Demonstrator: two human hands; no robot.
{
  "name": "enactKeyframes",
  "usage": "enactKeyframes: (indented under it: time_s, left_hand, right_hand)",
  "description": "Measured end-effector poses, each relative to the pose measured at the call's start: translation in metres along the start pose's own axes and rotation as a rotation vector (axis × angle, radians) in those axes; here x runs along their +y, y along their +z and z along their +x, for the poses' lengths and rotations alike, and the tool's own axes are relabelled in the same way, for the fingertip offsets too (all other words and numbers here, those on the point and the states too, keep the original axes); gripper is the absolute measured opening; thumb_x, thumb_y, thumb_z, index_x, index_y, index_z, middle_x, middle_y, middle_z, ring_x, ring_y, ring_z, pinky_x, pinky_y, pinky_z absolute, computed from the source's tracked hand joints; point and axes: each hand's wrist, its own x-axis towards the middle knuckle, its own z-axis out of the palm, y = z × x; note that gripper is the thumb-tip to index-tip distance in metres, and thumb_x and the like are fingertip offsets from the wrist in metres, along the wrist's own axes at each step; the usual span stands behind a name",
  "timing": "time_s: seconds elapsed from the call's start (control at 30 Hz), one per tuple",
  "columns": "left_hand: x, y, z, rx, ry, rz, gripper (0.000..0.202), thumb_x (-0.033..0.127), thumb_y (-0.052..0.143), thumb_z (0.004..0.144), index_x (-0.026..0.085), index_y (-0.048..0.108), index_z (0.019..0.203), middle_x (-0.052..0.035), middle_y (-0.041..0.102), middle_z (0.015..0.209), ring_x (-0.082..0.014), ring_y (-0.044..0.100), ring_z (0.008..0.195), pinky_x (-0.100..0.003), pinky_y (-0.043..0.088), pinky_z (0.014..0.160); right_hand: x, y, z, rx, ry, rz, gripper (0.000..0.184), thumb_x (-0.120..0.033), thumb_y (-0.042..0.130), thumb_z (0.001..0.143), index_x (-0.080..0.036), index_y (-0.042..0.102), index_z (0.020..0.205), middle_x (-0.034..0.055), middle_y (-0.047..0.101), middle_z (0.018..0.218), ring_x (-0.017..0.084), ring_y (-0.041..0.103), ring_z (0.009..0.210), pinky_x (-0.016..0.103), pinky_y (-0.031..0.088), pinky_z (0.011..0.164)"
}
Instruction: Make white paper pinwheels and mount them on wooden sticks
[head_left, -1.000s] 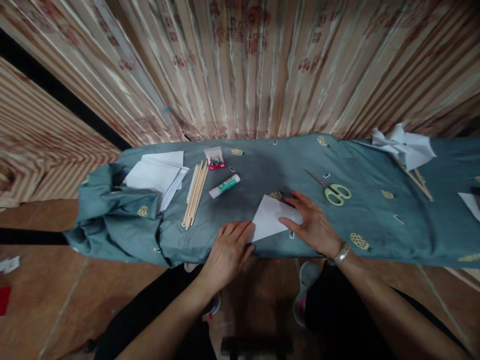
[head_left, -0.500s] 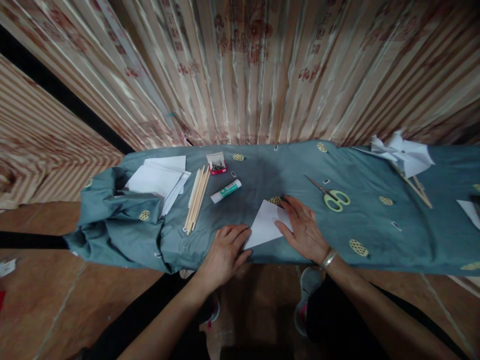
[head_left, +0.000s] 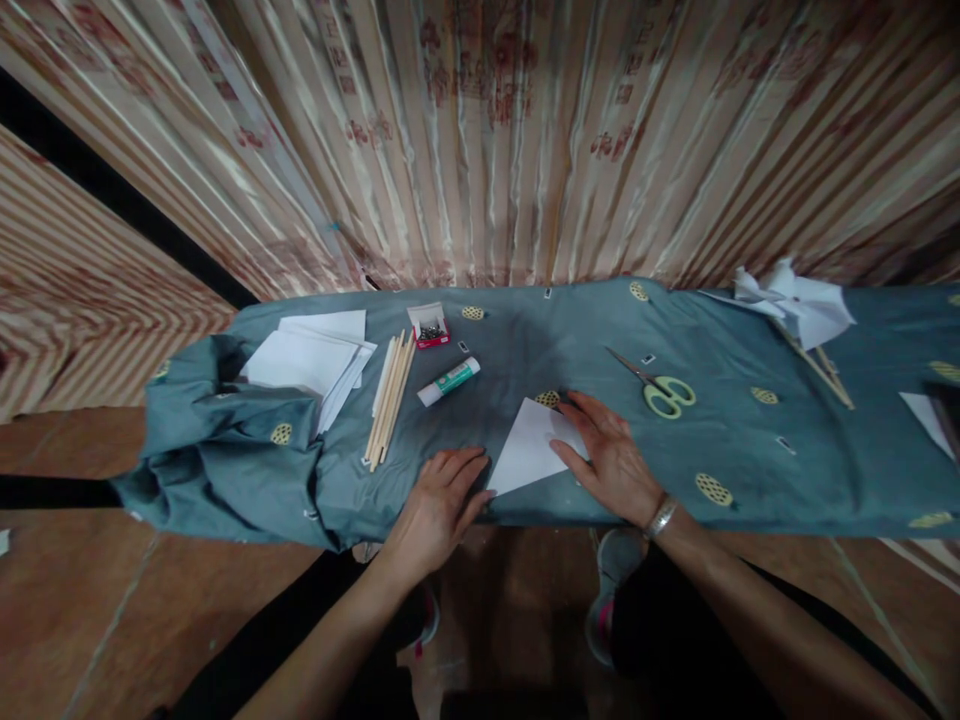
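Observation:
A folded piece of white paper (head_left: 529, 450) lies near the front edge of the cloth-covered table, pointed at its lower left. My left hand (head_left: 439, 505) rests beside that lower-left corner, its thumb tip at the paper's edge and its fingers stretched over the cloth. On the paper's right side lies my right hand (head_left: 611, 455), fingers extended and thumb apart, covering that end of the sheet. A silver bracelet (head_left: 662, 515) circles the right wrist. Scissors with green handles (head_left: 664, 392) lie to the right, and a glue stick (head_left: 448, 382) lies up and to the left.
Wooden sticks (head_left: 390, 400) lie left of the glue stick, near a red box of pins (head_left: 429, 328). White paper sheets (head_left: 304, 355) are stacked farther left by bunched cloth (head_left: 225, 440). A paper pinwheel (head_left: 810, 310) lies at the far right. A pleated curtain (head_left: 495, 150) hangs behind.
My left hand has slid slightly left, off the paper's surface to its corner. My right hand stays on the paper. The whole view has shifted a little.

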Motion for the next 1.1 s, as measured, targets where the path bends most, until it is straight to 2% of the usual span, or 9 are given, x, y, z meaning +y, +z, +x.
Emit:
enactKeyframes:
  time_s: [0.17, 0.33, 0.5, 0.67, 0.8, 0.93, 1.1]
  left_hand:
    - [0.003, 0.003, 0.011, 0.035, -0.073, -0.032, 0.04, 0.035, 0.051, 0.095, 0.012, 0.054, 0.127, -0.0141, 0.062, 0.125, -0.0254, 0.056, 0.112, -0.044, 0.048, 0.095]
    - [0.007, 0.015, 0.021, -0.006, -0.082, -0.02, 0.055, 0.035, 0.061, 0.088, 0.014, 0.046, 0.137, -0.0141, 0.061, 0.128, -0.0297, 0.053, 0.115, -0.048, 0.046, 0.095]
    - [0.009, 0.022, 0.022, 0.001, -0.067, -0.02, 0.051, 0.029, 0.061, 0.088, 0.012, 0.048, 0.134, -0.0145, 0.062, 0.126, -0.0294, 0.053, 0.112, -0.047, 0.047, 0.092]
    - [0.007, 0.024, 0.021, 0.022, -0.036, -0.041, 0.049, 0.028, 0.059, 0.089, 0.013, 0.048, 0.134, -0.0143, 0.063, 0.123, -0.0292, 0.053, 0.111, -0.047, 0.047, 0.091]
    - [0.006, 0.025, 0.022, 0.024, -0.059, -0.083, 0.05, 0.028, 0.059, 0.088, 0.016, 0.048, 0.135, -0.0142, 0.063, 0.123, -0.0297, 0.054, 0.111, -0.049, 0.047, 0.093]
    - [0.006, 0.024, 0.022, 0.068, -0.139, -0.238, 0.06, 0.036, 0.063, 0.086, 0.019, 0.043, 0.14, -0.0133, 0.062, 0.127, -0.0294, 0.055, 0.114, -0.05, 0.045, 0.098]
    - [0.01, 0.017, 0.029, 0.157, -0.323, -0.57, 0.057, 0.044, 0.05, 0.093, 0.018, 0.04, 0.143, -0.0138, 0.059, 0.133, -0.0261, 0.056, 0.12, -0.046, 0.044, 0.103]
  right_hand:
    - [0.003, -0.002, 0.003, -0.042, 0.042, 0.063, 0.052, -0.051, 0.048, 0.092, -0.016, 0.056, 0.13, 0.0178, 0.051, 0.142, 0.032, 0.045, 0.133, 0.054, 0.039, 0.106]
    - [0.004, -0.003, 0.01, -0.056, 0.08, 0.152, 0.048, -0.049, 0.055, 0.088, -0.017, 0.059, 0.124, 0.017, 0.052, 0.142, 0.032, 0.047, 0.133, 0.053, 0.04, 0.107]
    - [0.005, -0.004, 0.012, -0.031, 0.104, 0.222, 0.041, -0.042, 0.058, 0.088, -0.016, 0.062, 0.12, 0.0158, 0.055, 0.139, 0.031, 0.051, 0.129, 0.052, 0.042, 0.107]
    - [0.003, -0.003, 0.01, 0.0, 0.059, 0.235, 0.039, -0.034, 0.054, 0.09, -0.015, 0.06, 0.124, 0.0163, 0.056, 0.137, 0.03, 0.051, 0.129, 0.051, 0.041, 0.109]
    - [-0.001, -0.005, 0.01, 0.036, 0.08, 0.3, 0.028, -0.028, 0.053, 0.089, -0.018, 0.064, 0.112, 0.0139, 0.06, 0.134, 0.028, 0.055, 0.126, 0.049, 0.043, 0.107]
    - [-0.004, -0.014, 0.011, 0.056, 0.156, 0.43, 0.015, -0.018, 0.053, 0.083, -0.022, 0.066, 0.091, 0.0101, 0.062, 0.131, 0.026, 0.059, 0.121, 0.046, 0.045, 0.105]
    - [-0.004, -0.029, 0.009, 0.073, 0.226, 0.666, 0.015, -0.015, 0.056, 0.078, -0.023, 0.067, 0.084, 0.0071, 0.057, 0.137, 0.026, 0.054, 0.128, 0.048, 0.039, 0.109]
